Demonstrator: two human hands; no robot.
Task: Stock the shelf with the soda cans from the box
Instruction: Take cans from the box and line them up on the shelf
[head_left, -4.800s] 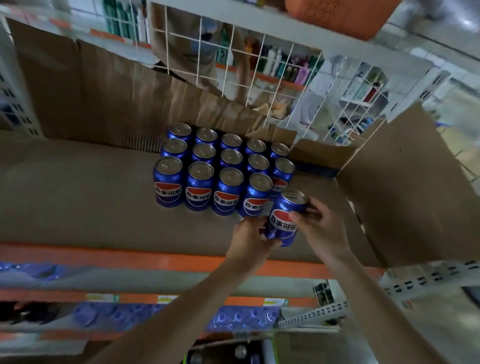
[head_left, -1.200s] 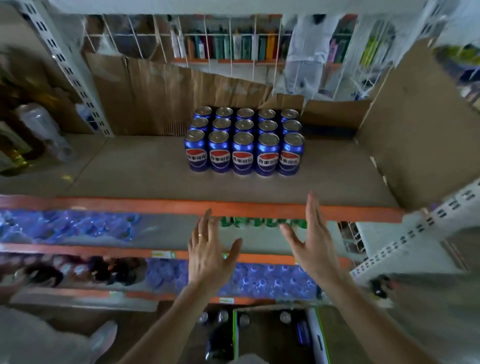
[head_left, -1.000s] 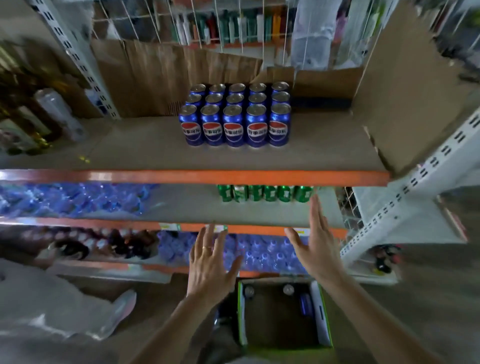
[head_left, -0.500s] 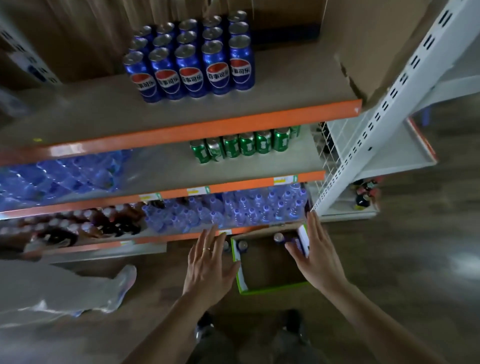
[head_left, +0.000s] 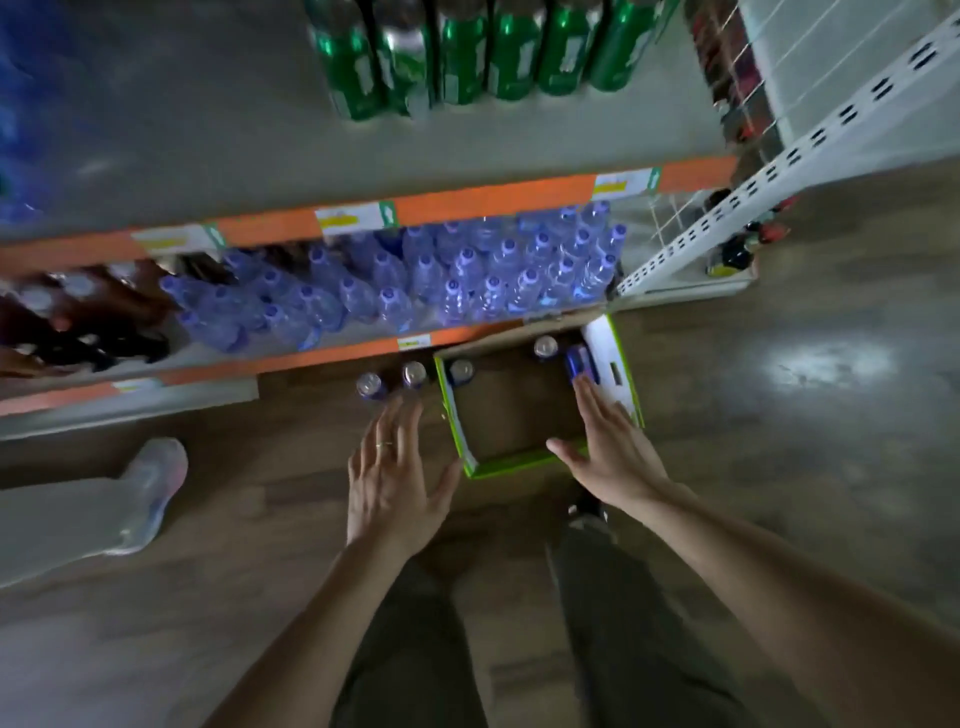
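A green-edged cardboard box (head_left: 470, 452) stands open on the floor below me. Inside it two blue soda cans stand upright, one at the far left corner (head_left: 461, 370) and one at the far right (head_left: 545, 346), and a third blue can (head_left: 577, 362) lies on its side by the right wall. Two more cans (head_left: 414, 374) (head_left: 370, 384) stand on the floor left of the box. My left hand (head_left: 392, 480) hovers open, fingers spread, near those floor cans. My right hand (head_left: 610, 449) is open above the box's right side, fingertips close to the lying can.
The lowest shelf holds several clear water bottles (head_left: 467, 275) behind an orange shelf edge (head_left: 467, 200). Green cans (head_left: 467, 52) stand on the shelf above. Another person's leg and pale shoe (head_left: 150, 488) are at the left. A white perforated upright (head_left: 753, 192) rises at the right.
My view has dropped from the top shelf to the floor. Both empty hands have come down from shelf height to just above the box and floor cans.
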